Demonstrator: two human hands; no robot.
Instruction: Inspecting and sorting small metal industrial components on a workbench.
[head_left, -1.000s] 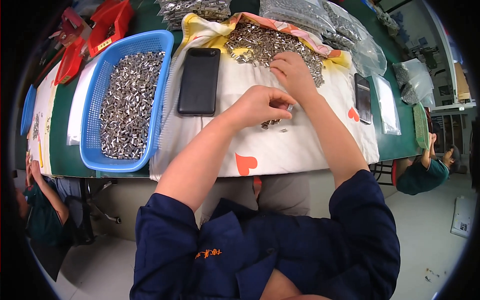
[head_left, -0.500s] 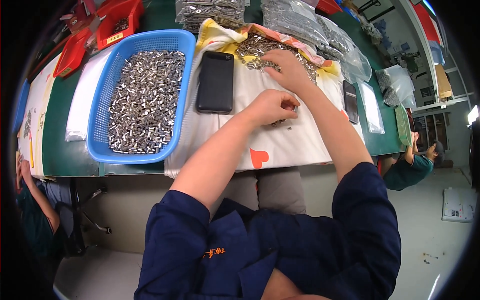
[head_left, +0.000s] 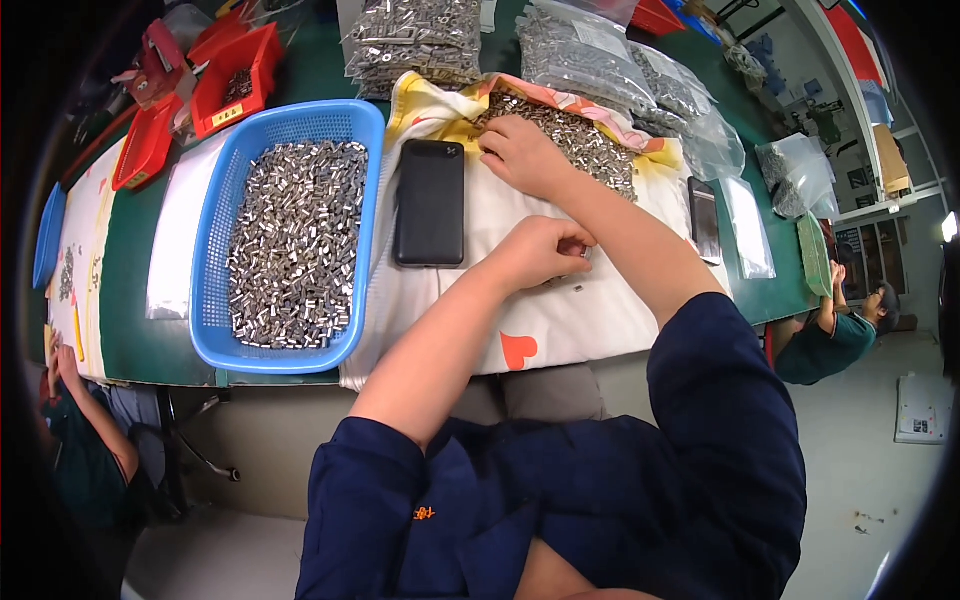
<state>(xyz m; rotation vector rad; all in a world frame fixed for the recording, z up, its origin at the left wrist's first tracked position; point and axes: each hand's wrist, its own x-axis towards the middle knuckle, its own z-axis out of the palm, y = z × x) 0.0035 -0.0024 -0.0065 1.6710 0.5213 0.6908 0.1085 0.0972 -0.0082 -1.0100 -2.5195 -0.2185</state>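
Note:
My left hand (head_left: 541, 253) rests low over the white cloth (head_left: 460, 315), its thumb and fingers curled into a pinch. A shiny small metal sleeve (head_left: 587, 254) shows at its fingertips, and a few dark pieces lie partly hidden beneath. My right hand (head_left: 527, 157) reaches farther out, to the left edge of a heap of small metal sleeves (head_left: 590, 148) on the cloth. Its fingers are bent downward and drawn together; what they hold, if anything, is hidden. One loose piece (head_left: 578, 289) lies just nearer than my left hand.
A blue basket (head_left: 204, 300) full of metal sleeves stands left, beside a black power bank (head_left: 430, 205). Bags of metal parts (head_left: 415, 45) sit at the back; red bins (head_left: 235, 85) stand far left. A phone (head_left: 704, 220) lies right. Co-workers sit at both sides.
My right hand has moved left and nearer along the heap, its fingers bending in over the edge. My left hand keeps its pinch in nearly the same place. The whole view has shifted slightly.

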